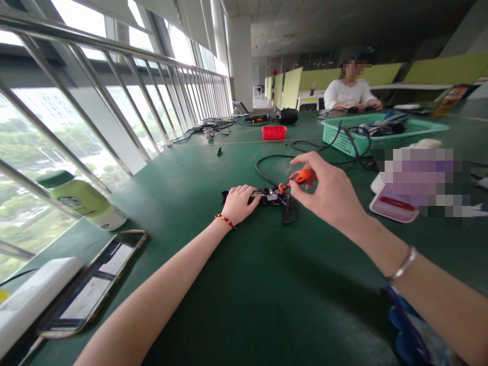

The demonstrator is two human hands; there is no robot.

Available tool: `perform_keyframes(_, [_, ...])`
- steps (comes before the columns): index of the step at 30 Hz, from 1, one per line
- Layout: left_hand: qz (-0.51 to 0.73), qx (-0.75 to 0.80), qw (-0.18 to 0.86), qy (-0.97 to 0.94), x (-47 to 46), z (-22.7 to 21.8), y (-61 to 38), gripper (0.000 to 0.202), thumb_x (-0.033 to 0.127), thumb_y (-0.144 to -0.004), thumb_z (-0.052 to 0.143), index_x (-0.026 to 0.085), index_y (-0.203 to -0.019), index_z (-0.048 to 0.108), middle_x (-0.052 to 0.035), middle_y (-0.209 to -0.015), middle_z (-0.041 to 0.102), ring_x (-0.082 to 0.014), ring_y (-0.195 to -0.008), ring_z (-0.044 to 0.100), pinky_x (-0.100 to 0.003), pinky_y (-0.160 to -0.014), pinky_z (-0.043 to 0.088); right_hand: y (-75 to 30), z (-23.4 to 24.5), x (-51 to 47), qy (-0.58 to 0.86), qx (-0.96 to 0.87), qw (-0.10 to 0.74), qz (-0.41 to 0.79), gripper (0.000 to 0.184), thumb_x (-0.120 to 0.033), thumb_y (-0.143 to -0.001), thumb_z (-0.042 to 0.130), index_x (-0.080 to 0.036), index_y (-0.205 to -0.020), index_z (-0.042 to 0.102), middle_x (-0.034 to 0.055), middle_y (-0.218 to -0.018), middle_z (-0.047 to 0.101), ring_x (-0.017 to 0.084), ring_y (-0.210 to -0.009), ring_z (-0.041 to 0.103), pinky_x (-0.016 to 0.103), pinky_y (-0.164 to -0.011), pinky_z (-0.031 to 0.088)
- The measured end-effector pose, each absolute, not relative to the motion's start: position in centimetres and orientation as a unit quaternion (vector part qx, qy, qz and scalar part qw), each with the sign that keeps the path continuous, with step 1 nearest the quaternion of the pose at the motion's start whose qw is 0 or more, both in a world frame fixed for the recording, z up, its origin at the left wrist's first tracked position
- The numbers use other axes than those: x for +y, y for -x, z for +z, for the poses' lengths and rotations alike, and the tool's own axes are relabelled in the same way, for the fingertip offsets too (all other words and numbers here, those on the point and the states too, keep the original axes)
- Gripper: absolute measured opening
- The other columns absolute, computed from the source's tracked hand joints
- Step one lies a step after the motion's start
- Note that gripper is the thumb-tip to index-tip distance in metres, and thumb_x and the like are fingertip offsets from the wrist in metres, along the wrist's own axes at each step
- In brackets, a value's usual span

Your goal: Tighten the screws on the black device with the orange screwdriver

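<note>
A small black device [271, 197] with wires lies on the green table [244, 284]. My left hand [239, 203] presses down on its left end, fingers curled over it. My right hand [328, 189] pinches an orange-handled screwdriver [298, 178], whose tip points down at the device's right part. A black cable [267, 168] loops away from the device toward the back.
A phone [89, 284], a white box [30, 297] and a green-capped bottle [82, 199] lie at the left by the window railing. A red tray [273, 132] and a teal basket [377, 133] of cables stand farther back. Another person [351, 91] sits at the far end.
</note>
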State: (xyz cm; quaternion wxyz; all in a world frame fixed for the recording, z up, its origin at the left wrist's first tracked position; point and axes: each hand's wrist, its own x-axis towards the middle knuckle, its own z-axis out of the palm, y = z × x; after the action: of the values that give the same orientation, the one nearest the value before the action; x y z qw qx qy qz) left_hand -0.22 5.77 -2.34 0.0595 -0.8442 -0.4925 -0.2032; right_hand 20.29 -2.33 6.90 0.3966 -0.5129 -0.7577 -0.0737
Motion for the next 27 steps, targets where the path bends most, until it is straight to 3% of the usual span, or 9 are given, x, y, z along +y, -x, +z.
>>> perform_keyframes(4, [-0.206,-0.493,0.058,0.844,5.85,-2.41,0.23,0.032,0.040,-0.095,0.037,0.020,-0.105,0.059,-0.0056,-0.099,0.064,-0.0217,-0.092,0.057,-0.037,-0.086,0.040,-20.26,6.85,-2.37,0.548,-0.749,0.369,-0.059,0.019,-0.039,-0.081,0.054,-0.022,-0.089,0.061,-0.0007,-0.055,0.055,0.016,-0.052,0.052,0.026,-0.054,0.037])
perform_keyframes(10, [-0.210,-0.488,0.057,0.846,5.87,-2.43,0.23,0.031,0.040,-0.095,0.038,0.020,-0.105,0.059,-0.0054,-0.098,0.064,-0.0214,-0.094,0.058,-0.036,-0.087,0.039,-20.15,6.89,-2.38,0.494,-0.766,0.407,-0.061,0.032,-0.025,-0.076,0.056,-0.019,-0.107,0.056,0.0050,-0.084,0.064,0.018,-0.067,0.059,0.028,-0.064,0.043])
perform_keyframes(15, [-0.211,-0.490,0.056,0.844,5.96,-2.48,0.25,0.031,0.040,-0.094,0.039,0.020,-0.105,0.060,-0.0058,-0.098,0.064,-0.0218,-0.094,0.058,-0.037,-0.087,0.040,-20.04,6.82,-2.41,0.539,-0.755,0.372,-0.039,0.020,-0.038,-0.080,0.055,-0.021,-0.089,0.062,-0.0006,-0.057,0.056,0.017,-0.053,0.053,0.027,-0.056,0.038])
perform_keyframes(21, [-0.210,-0.491,0.054,0.844,5.86,-2.36,0.21,0.031,0.040,-0.094,0.039,0.020,-0.104,0.060,-0.0058,-0.098,0.064,-0.0221,-0.095,0.058,-0.037,-0.087,0.040,-20.11,6.82,-2.33,0.488,-0.764,0.420,-0.036,0.034,-0.024,-0.073,0.058,-0.020,-0.107,0.056,0.0036,-0.083,0.064,0.016,-0.065,0.057,0.027,-0.063,0.042])
perform_keyframes(25, [-0.205,-0.492,0.057,0.844,5.81,-2.24,0.15,0.032,0.040,-0.095,0.038,0.019,-0.105,0.060,-0.0062,-0.099,0.064,-0.0222,-0.095,0.058,-0.037,-0.087,0.040,-20.14,6.85,-2.31,0.531,-0.759,0.376,0.008,0.021,-0.035,-0.080,0.054,-0.021,-0.093,0.061,-0.0008,-0.060,0.055,0.015,-0.054,0.051,0.027,-0.057,0.039])
perform_keyframes(27, [-0.204,-0.492,0.057,0.844,5.80,-2.23,0.14,0.032,0.040,-0.095,0.038,0.018,-0.105,0.060,-0.0062,-0.099,0.064,-0.0222,-0.095,0.058,-0.037,-0.087,0.040,-20.12,6.78,-2.31,0.539,-0.752,0.378,0.015,0.021,-0.037,-0.081,0.053,-0.021,-0.093,0.061,-0.0017,-0.058,0.053,0.015,-0.052,0.050,0.027,-0.056,0.038])
